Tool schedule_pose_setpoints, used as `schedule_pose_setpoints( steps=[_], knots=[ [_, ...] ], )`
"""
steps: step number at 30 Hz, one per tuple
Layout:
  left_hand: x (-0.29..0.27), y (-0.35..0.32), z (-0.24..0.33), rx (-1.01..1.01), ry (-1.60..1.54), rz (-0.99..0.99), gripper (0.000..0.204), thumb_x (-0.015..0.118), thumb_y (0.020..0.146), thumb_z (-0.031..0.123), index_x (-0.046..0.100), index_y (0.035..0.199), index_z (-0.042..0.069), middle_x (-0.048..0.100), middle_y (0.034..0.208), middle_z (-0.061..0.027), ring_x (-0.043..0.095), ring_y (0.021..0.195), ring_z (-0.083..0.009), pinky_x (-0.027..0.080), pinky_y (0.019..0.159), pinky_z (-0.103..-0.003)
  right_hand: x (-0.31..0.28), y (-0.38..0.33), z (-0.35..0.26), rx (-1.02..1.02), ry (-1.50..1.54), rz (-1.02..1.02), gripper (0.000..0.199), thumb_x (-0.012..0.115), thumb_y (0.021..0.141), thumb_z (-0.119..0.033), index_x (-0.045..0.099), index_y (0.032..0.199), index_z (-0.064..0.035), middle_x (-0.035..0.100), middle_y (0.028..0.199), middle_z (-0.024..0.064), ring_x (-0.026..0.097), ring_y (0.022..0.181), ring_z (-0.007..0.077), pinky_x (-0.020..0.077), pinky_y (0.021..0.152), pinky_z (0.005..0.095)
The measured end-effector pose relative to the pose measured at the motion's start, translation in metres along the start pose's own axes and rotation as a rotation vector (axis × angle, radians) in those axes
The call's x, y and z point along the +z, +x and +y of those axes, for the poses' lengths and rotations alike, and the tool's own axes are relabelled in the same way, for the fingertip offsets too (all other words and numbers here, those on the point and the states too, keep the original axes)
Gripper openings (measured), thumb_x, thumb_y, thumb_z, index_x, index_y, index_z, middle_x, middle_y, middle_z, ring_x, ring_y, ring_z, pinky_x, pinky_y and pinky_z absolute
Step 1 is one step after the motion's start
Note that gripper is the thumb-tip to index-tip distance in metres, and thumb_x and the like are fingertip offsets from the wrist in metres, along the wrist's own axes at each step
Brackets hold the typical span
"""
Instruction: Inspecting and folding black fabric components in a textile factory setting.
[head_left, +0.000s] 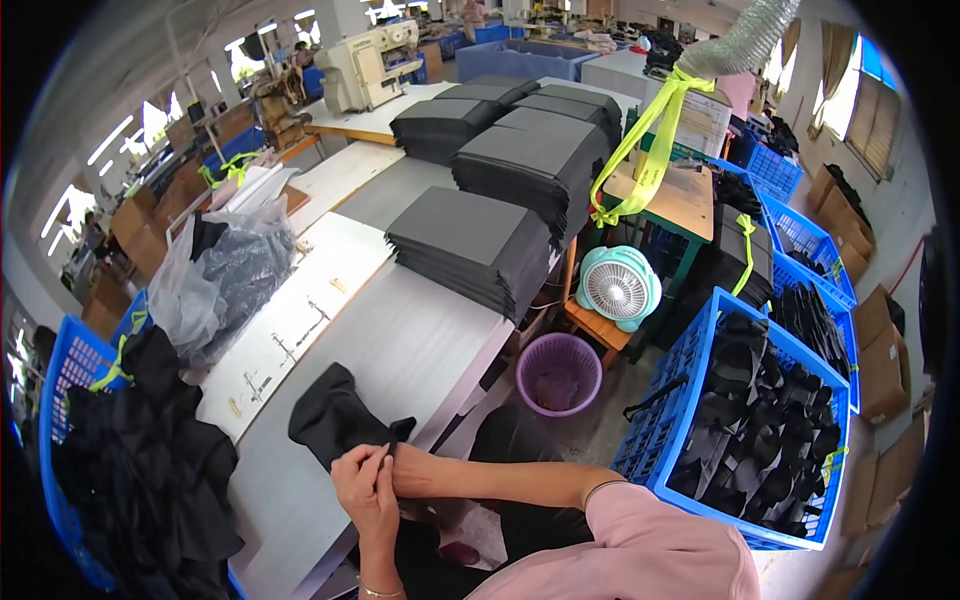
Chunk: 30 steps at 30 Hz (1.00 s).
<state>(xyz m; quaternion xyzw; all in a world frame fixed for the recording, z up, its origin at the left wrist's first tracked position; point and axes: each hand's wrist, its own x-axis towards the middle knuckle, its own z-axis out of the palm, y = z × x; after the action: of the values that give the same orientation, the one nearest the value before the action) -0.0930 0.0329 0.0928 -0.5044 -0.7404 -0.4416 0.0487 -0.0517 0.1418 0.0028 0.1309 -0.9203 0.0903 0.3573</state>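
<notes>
A black fabric piece (336, 415), folded and pouch-like, lies on the grey tabletop (400, 325) close to its near edge. My left hand (366, 495) pinches the near end of it, thumb and fingers pressed together. Right beside it, my right hand (412, 472) is closed at the same end, its fingers partly hidden behind the left hand. A small dark flap of the fabric sticks up past the right hand. Farther up the table stand neat stacks of flat black pieces (468, 228).
Black pieces fill a blue crate (640, 440) at the right; a heap of black fabric (140, 470) overflows another at the left. A purple basket (560, 345) and turquoise fan (619, 285) stand beyond the table edge. A clear plastic bag (235, 275) rests at the left.
</notes>
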Motion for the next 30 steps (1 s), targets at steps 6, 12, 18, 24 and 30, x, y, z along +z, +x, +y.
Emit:
schedule_pose_setpoints(
  steps=[6,12,18,24,30],
  knots=[
    [-0.003,-0.011,0.026,-0.029,-0.224,0.152,0.014,0.067,0.084,0.002,0.071,0.098,0.0,0.063,0.1,-0.0086,0.055,0.095,-0.0232,0.044,0.086,-0.033,-0.028,-0.022,-0.023,0.132,-0.104,0.109,0.016,0.056,0.083,-0.015,0.061,0.095,-0.0056,0.062,0.102,0.0082,0.058,0.103,0.0233,0.0465,0.087,0.0376],
    [0.026,-0.055,0.081,0.073,-0.401,-0.29,0.023,0.074,0.076,0.001,0.076,0.099,0.005,0.066,0.099,-0.0058,0.058,0.092,-0.0219,0.046,0.081,-0.032,-0.018,-0.018,0.02,0.477,0.478,0.154,0.025,0.054,0.091,-0.019,0.059,0.111,-0.0049,0.059,0.103,0.0075,0.055,0.097,0.019,0.0469,0.084,0.0347],
    [0.036,-0.089,0.091,0.004,-0.531,-0.322,0.022,0.068,0.082,0.0,0.074,0.103,0.002,0.069,0.106,-0.0084,0.061,0.103,-0.023,0.046,0.092,-0.033,0.002,-0.009,0.048,0.683,0.906,0.366,0.024,0.054,0.095,-0.022,0.058,0.11,-0.0041,0.056,0.089,0.0054,0.056,0.083,0.0167,0.0485,0.076,0.0326],
    [0.028,-0.067,0.064,-0.431,-0.486,0.011,0.015,0.053,0.093,0.005,0.067,0.095,-0.002,0.066,0.093,-0.0086,0.061,0.083,-0.0156,0.048,0.078,-0.028,-0.034,-0.002,0.022,0.864,1.044,0.424,0.025,0.055,0.096,-0.026,0.059,0.105,-0.0034,0.054,0.079,0.0057,0.055,0.076,0.0159,0.0482,0.07,0.0345],
    [0.027,0.012,-0.024,-0.407,-0.567,0.54,0.025,0.05,0.104,0.021,0.062,0.092,0.002,0.058,0.084,-0.0017,0.053,0.075,-0.0081,0.044,0.066,-0.025,-0.015,0.023,-0.07,0.693,0.714,0.762,0.018,0.052,0.098,-0.018,0.057,0.094,-0.001,0.056,0.082,0.0123,0.055,0.075,0.0239,0.0455,0.068,0.0372]
  ],
)
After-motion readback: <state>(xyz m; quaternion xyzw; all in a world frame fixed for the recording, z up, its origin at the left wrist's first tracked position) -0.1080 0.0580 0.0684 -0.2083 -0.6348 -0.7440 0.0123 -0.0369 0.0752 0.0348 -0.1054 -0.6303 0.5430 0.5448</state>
